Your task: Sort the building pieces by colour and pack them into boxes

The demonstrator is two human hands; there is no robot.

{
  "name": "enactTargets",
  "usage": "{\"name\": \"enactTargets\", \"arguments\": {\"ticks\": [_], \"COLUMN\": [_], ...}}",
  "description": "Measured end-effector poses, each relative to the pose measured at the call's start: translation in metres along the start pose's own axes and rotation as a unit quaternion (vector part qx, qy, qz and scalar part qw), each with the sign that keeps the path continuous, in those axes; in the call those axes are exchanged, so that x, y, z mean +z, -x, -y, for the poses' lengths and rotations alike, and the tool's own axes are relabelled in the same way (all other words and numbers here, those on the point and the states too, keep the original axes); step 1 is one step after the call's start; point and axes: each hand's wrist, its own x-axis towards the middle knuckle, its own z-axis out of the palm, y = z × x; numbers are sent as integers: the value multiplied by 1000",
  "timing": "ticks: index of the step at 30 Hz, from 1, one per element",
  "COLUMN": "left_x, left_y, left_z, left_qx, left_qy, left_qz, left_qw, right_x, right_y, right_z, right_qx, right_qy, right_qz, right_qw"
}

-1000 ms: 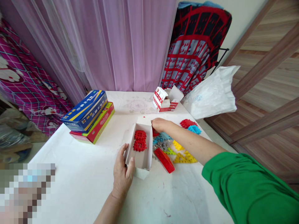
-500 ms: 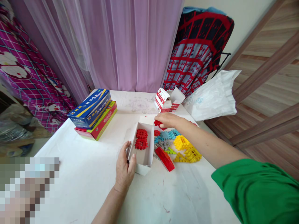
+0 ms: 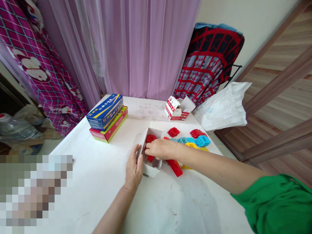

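A white open box (image 3: 153, 171) stands on the table with red toothed pieces (image 3: 150, 138) inside. My left hand (image 3: 134, 167) grips its left wall, thumb over the edge. Over the box's right side reaches my right hand (image 3: 158, 149), fingers pinched at a red piece (image 3: 150, 158) in the box. Right of the box lie a long red part (image 3: 175, 168), blue pieces (image 3: 202, 141) and yellow pieces (image 3: 192, 145), partly hidden by my right forearm. Two more red clusters (image 3: 174, 131) (image 3: 197, 133) lie behind them.
A blue box (image 3: 104, 112) rests on a red and green box (image 3: 112, 125) at the table's back left. An opened red and white carton (image 3: 179, 112) stands at the back right, beside a white bag (image 3: 223, 105). A pixelated patch covers the lower left.
My right hand has moved from the red pieces behind the pile to inside the white box. The left hand still holds the box. The view has shifted slightly.
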Motion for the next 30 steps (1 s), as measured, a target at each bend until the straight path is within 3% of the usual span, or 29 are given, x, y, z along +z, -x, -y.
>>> {"name": "enactTargets", "arguments": {"ticks": [10,13,17,22,30], "left_x": [2,1,0,-1,-1], "left_y": [1,1,1,1,2], "left_z": [0,0,-2,-3,-4], "left_qx": [4,4,0,-9,-23], "left_qy": [-1,-4,-3,4,7], "left_qz": [-9,-7,-10,0,3], "left_qw": [1000,1000,1000,1000,1000], "right_x": [9,15,6,-7,9], "right_y": [-19,-23,-9,22,77], "right_z": [10,9,-5,-33,-44], "right_qx": [-54,-71,-85,64,220], "right_qy": [-27,-56,-131,-136,-144], "right_qz": [56,45,-20,-59,-121], "right_qw": [997,995,988,987,957]}}
